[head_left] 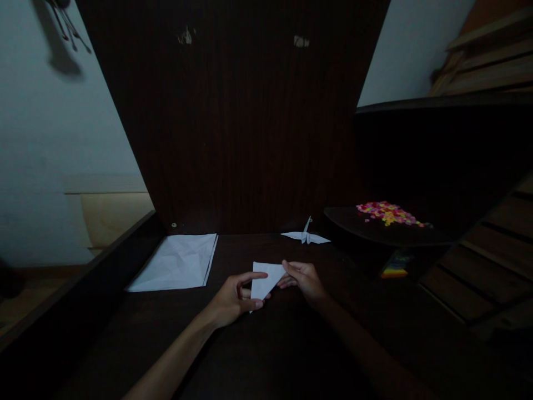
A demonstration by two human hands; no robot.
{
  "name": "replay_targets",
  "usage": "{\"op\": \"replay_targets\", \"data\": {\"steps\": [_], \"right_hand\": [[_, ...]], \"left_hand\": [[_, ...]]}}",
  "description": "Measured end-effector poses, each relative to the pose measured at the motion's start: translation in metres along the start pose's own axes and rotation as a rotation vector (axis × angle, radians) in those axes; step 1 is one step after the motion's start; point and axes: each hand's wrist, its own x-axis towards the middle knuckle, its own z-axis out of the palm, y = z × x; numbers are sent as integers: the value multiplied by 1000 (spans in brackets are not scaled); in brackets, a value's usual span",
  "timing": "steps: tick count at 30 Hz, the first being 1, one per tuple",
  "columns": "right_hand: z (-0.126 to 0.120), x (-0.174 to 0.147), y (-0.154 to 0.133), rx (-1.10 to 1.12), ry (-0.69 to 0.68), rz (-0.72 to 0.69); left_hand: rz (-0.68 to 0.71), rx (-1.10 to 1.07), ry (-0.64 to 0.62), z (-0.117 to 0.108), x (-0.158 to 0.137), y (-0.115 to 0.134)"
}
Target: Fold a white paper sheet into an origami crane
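Dark wooden panel (250,122) fills the upper middle of the frame, behind a dark table (166,344). Just below the frame's centre is a folded white paper (262,286). The left hand (229,300) has its grip pinching the paper's left part, and the grip of the right hand (306,280) pinches its right corner. Above the right hand is a paper crane (306,238); white sheets (179,261) lie at middle left, and small colourful pieces (389,214) are heaped at middle right.

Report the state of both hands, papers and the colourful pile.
Small white paper: folded, held in both hands
Left hand: gripping its left side
Right hand: pinching its right corner
White paper crane: folded, wings spread
White square paper sheets: stacked, flat
Small pink-yellow pieces: loosely piled
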Motion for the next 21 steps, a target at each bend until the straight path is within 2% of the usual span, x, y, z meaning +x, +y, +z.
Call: {"op": "replay_targets", "data": {"steps": [8,13,16,21], "right_hand": [[0,-2,-2,-21,8,-49],[4,-1,-1,43,34,-4],[8,-2,2,88,-14,20],[14,-6,5,38,-86,6]], "left_hand": [[48,6,18,-1,2,1],[47,69,88,-4,5,0],[92,56,134,-4,5,0],[102,137,151,0,2,3]]}}
